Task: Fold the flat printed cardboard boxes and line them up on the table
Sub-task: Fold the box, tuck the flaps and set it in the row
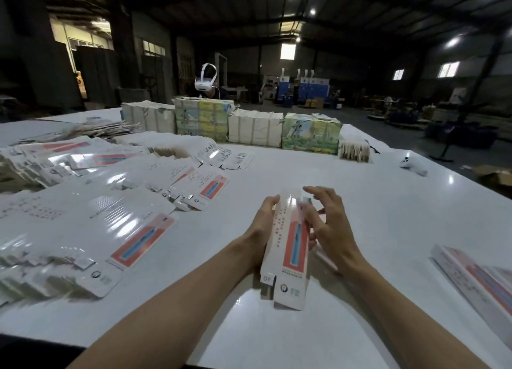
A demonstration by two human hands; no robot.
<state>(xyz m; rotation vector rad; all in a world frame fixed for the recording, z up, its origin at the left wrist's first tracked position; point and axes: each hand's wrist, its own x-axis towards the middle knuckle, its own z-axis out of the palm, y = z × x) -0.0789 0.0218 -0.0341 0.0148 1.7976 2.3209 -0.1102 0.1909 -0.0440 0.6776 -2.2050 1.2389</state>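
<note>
Forearms are reaching in: left hand (263, 224) is gripping a half-formed box (294, 246) above the surface (360, 191), right hand (331, 226) is pressing it open-fingered. Apparently folded boxes (476, 280) are lying right; flat stacks (83, 230) are waiting left, so most work likely remains.

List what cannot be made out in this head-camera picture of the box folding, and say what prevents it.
All in the head view:
1. The right hand has motion-blurred fingers; whether they grip the partly folded box is unclear.
2. The box's left side is covered by the left hand.
3. The folded boxes are cut off by the right edge, so their count is unknown.
4. Print on the flat blanks is too small and washed out by glare.
</note>
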